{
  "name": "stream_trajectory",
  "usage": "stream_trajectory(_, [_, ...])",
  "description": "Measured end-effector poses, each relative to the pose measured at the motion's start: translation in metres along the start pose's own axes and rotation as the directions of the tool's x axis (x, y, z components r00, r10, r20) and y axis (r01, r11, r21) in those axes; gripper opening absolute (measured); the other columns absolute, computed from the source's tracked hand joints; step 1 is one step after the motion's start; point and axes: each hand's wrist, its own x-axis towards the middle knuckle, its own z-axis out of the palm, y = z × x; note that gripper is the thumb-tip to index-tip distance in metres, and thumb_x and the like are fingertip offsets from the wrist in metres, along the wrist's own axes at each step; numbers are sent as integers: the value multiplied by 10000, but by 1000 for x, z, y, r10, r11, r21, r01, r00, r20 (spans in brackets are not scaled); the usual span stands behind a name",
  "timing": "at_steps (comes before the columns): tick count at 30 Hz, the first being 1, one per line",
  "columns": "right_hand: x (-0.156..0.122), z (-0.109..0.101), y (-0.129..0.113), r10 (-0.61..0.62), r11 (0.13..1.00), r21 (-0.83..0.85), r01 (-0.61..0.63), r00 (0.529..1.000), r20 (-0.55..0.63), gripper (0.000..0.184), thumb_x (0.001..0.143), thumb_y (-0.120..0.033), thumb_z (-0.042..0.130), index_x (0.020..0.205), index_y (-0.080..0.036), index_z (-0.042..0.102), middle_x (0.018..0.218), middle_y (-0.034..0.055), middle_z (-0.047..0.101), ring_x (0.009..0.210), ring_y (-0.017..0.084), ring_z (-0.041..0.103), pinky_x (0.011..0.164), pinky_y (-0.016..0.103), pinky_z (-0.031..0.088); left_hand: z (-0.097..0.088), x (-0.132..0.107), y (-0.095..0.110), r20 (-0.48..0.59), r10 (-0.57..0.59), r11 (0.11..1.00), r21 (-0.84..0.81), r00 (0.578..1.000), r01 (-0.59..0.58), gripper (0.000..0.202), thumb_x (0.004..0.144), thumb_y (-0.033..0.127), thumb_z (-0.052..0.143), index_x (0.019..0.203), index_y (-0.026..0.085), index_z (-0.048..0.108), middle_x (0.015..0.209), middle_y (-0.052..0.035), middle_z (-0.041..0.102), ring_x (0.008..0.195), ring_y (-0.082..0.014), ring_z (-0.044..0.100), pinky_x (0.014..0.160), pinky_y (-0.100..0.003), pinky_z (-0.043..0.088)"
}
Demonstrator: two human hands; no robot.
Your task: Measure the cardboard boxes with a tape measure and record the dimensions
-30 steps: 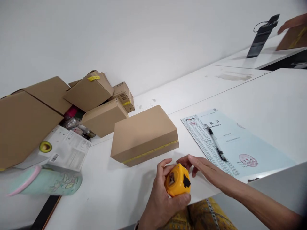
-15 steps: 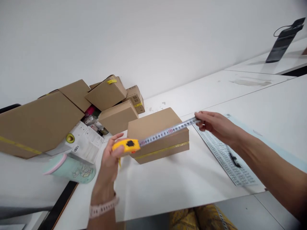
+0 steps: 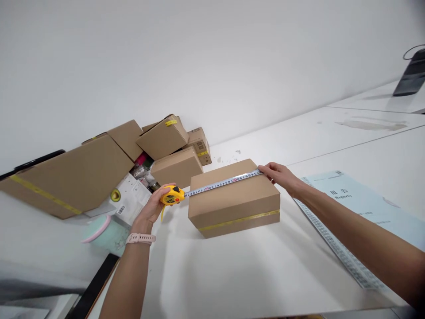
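We find open white tabletop (image 3: 249, 270) in front of the closed brown cardboard box (image 3: 232, 204) and to its right. Its left and far sides are crowded. A heap of brown cardboard cartons (image 3: 76, 177) leans at the wall just behind it, and a white printed carton (image 3: 131, 199) and a pale teal cup with a pink rim (image 3: 104, 228) lie near the left hand (image 3: 151, 208).

The box sits flat near the middle of the table, with a yellow tape band around its side. The left hand is closed around a yellow tape measure case (image 3: 172, 195) just off the box's left top corner. The right hand (image 3: 277, 173) pinches the end of the silvery measuring blade (image 3: 222, 183) at the far right corner, so the blade lies stretched along the far top edge.

We see a pale blue printed sheet (image 3: 361, 204) on the table to the right, partly under the right forearm. A plain white wall stands behind everything.
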Motion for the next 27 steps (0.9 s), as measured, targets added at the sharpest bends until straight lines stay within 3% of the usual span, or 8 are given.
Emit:
stream_trajectory(3, [-4, 4, -1, 26, 999, -35, -26, 999, -23, 457, 801, -658, 707, 827, -226, 561, 866, 27, 595, 798, 192, 550, 629, 301, 422, 2, 5, -2, 27, -3, 1000, -8, 1000, 4, 324, 981, 400, 650, 1205, 166, 648, 1177, -81, 677, 963, -217, 680, 816, -408, 600])
stream_trajectory(8, [-8, 8, 1, 74, 995, -64, -76, 997, -35, 512, 800, -740, 662, 801, -235, 581, 857, 43, 619, 798, 218, 571, 596, 311, 428, 9, 16, -6, 60, -18, 1000, -20, 998, 19, 346, 979, 398, 653, 1241, 172, 639, 1226, -91, 667, 1017, -237, 677, 856, -437, 598])
stream_trajectory(22, [-4, 6, 5, 92, 993, -72, -93, 996, -21, 464, 817, -716, 675, 786, -258, 600, 881, 42, 662, 780, 237, 582, 606, 351, 411, 8, 17, -11, 106, -29, 999, -15, 994, 31, 367, 982, 419, 644, 1255, 175, 633, 1238, -93, 662, 1027, -243, 674, 865, -445, 594])
stream_trajectory(27, [-2, 1, 3, 47, 981, -185, -53, 998, -41, 489, 814, -712, 668, 684, -251, 568, 788, 44, 653, 738, 236, 571, 628, 368, 403, 12, 10, 7, 121, 7, 1000, 6, 993, -8, 325, 976, 414, 651, 1189, 168, 661, 1160, -81, 689, 967, -220, 678, 825, -406, 590])
